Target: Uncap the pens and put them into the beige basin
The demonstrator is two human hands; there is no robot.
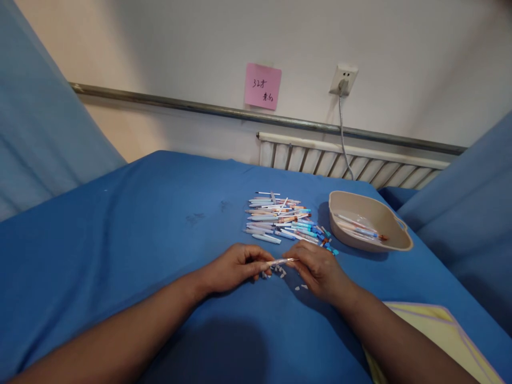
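Observation:
My left hand is closed, pinching one end of a slim, pale pen with a shiny, clear-looking part. At the pen's other end, the fingers of my right hand are closed on it. The pen lies level between both hands, just above the blue cloth. Small whitish pieces are scattered below it, partly hidden by my fingers. Beyond my hands spreads a pile of pen parts: pale barrels, thin white sticks and brown pieces. Small blue and teal pieces lie at its right side.
A beige plastic basin at the right holds several pens in clear film. A yellow sheet or folder lies by my right forearm. Behind the blue-covered table are a radiator, a metal rail and a plugged-in cord. Blue curtains flank both sides.

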